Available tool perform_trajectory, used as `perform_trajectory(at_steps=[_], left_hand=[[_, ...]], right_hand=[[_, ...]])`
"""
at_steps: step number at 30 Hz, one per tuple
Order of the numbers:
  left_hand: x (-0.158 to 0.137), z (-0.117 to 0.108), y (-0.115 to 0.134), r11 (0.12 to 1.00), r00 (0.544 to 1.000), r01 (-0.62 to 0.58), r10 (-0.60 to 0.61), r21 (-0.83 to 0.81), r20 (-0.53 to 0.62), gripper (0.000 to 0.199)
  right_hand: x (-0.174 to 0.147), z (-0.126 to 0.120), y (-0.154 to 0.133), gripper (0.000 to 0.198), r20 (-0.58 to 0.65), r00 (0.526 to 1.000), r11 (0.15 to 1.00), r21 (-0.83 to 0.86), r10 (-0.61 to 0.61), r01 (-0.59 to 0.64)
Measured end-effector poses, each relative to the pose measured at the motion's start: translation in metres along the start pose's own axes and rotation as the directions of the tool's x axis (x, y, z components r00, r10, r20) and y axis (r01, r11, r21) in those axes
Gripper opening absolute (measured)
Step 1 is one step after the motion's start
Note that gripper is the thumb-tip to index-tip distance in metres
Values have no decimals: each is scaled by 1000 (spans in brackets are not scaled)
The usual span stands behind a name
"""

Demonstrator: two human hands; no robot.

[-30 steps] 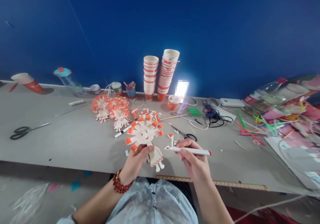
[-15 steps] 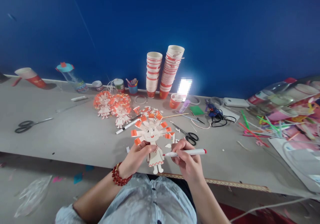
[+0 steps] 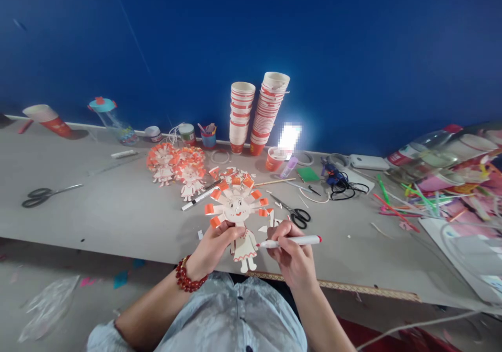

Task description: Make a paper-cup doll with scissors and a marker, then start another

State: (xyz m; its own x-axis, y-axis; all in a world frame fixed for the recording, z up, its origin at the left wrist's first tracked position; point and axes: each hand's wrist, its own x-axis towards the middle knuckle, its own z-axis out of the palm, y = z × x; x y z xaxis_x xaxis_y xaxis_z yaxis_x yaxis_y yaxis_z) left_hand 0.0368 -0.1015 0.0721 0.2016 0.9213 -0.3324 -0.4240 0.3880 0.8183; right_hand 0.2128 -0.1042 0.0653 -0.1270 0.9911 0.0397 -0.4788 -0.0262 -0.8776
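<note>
A white paper doll (image 3: pixel 243 246) with curled orange-and-white strips around its drawn face is pinched at the neck by my left hand (image 3: pixel 215 247). Its dress carries red zigzag lines near the hem and neckline. My right hand (image 3: pixel 293 255) is closed around a white marker (image 3: pixel 300 240) with a red end cap; its red tip points left, at the right edge of the dress. Whether the tip touches the paper, I cannot tell. Finished-looking paper dolls of the same kind (image 3: pixel 191 179) lie behind my left hand, beside a black-and-white pen (image 3: pixel 200 199).
Black-handled scissors (image 3: pixel 300 217) lie beyond my right hand, another pair of scissors (image 3: pixel 39 197) at the left. Stacked paper cups (image 3: pixel 240 119) stand by the blue wall. Paper scraps (image 3: pixel 235 175) lie mid-table. Bottles and coloured strips (image 3: pixel 435 200) crowd the right side.
My right hand and the marker have shifted very slightly, the marker's end a little to the left. The left hand and doll stay almost in place.
</note>
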Motion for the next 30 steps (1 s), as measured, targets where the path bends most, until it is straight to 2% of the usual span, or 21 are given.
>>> perform_trajectory(at_steps=[7, 13, 19, 30], left_hand=[[-1, 0, 0, 1000, 1000, -23, 23, 9, 11, 20], [0, 1, 0, 999, 999, -28, 26, 31, 43, 21], [-1, 2, 2, 997, 992, -73, 69, 36, 105, 23], [-1, -1, -2, 994, 987, -74, 62, 76, 146, 24]], right_hand=[[-4, -2, 5, 22, 30, 998, 994, 88, 56, -59], [1, 3, 1, 21, -24, 998, 994, 92, 59, -57], [-2, 1, 6, 21, 25, 997, 988, 137, 72, -75], [3, 4, 7, 18, -2, 999, 982, 181, 53, -52]])
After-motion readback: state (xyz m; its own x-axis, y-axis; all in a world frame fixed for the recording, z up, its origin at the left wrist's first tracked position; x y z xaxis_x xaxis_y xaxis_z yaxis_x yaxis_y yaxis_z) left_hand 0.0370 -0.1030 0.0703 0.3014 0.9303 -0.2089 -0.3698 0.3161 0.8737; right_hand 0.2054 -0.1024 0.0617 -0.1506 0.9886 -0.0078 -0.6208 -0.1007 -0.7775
